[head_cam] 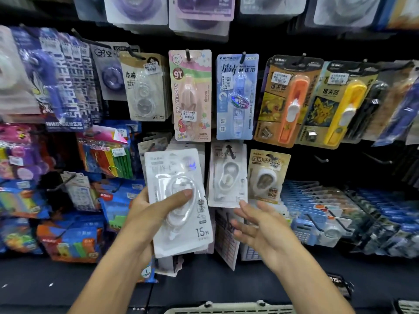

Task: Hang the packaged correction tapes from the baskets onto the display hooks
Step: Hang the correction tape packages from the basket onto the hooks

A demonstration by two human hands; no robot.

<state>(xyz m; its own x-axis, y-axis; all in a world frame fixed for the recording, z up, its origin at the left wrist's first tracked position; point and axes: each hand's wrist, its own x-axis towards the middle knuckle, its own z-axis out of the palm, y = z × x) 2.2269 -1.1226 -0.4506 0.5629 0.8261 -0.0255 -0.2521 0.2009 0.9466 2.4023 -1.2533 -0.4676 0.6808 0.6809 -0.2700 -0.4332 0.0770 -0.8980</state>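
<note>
My left hand (156, 207) grips a stack of white packaged correction tapes (181, 200) marked 15M, thumb pressed across the front blister. The stack stands upright in front of the display wall, just below a pink My Melody pack (190, 96). My right hand (256, 225) hovers beside the stack, fingers spread and relaxed, holding nothing. Right above its fingertips a matching white correction tape pack (227, 175) hangs from a hook. A tan-carded tape pack (267, 175) hangs to the right of that. The rim of a pale basket (229, 308) shows at the bottom edge.
The black wall is crowded with hanging stationery: a blue correction tape pack (237, 96), orange and yellow Pikachu clip pushers (292, 103), purple tape packs at left. Bare black hooks (320, 158) jut out at right. Blue calculators (317, 225) lie on the lower right shelf.
</note>
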